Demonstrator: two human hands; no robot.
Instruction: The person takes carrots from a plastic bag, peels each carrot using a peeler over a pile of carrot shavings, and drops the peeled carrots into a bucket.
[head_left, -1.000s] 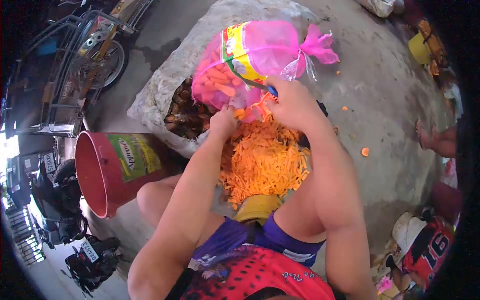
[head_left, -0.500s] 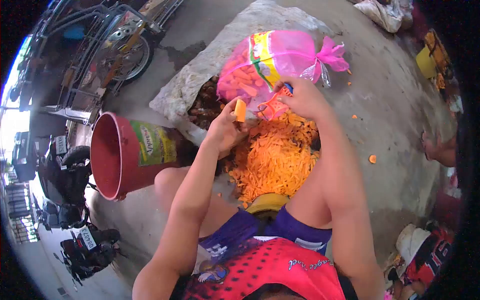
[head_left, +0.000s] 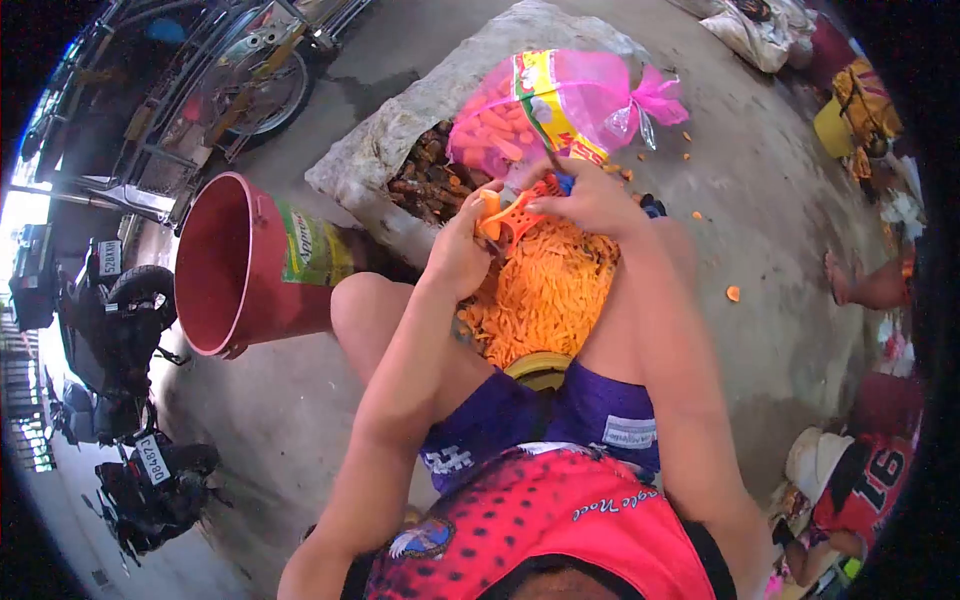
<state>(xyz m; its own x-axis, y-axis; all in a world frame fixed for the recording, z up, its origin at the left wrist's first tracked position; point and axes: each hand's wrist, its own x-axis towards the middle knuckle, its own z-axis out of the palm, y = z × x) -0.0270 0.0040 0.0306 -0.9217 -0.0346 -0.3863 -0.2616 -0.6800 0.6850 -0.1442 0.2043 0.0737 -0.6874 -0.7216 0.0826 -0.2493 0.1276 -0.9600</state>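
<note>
My left hand point(head_left: 460, 258) is closed round a piece of orange root vegetable point(head_left: 491, 204), which sticks up past the thumb. An orange plastic peeler point(head_left: 518, 216) with holes in its body and a blue part is gripped in my right hand point(head_left: 596, 200). Its front end overlaps the vegetable piece in this view. Below both hands, a heap of orange shreds point(head_left: 555, 290) lies between my legs, with a yellow rim point(head_left: 540, 368) at its near side. Just beyond the hands is a tied pink mesh bag point(head_left: 590, 95) of orange pieces.
A whitish sack point(head_left: 365, 150) spills brown roots point(head_left: 425, 185) at its mouth. To the left, a red bucket point(head_left: 262, 270) lies on its side, with motorcycles point(head_left: 120, 330) beyond. Another person's foot point(head_left: 845, 285) is at right; a person in red point(head_left: 870, 490) sits lower right.
My hands have come closer together, bringing the peeler up to the vegetable piece. The view has shifted slightly, and more of the person at lower right shows.
</note>
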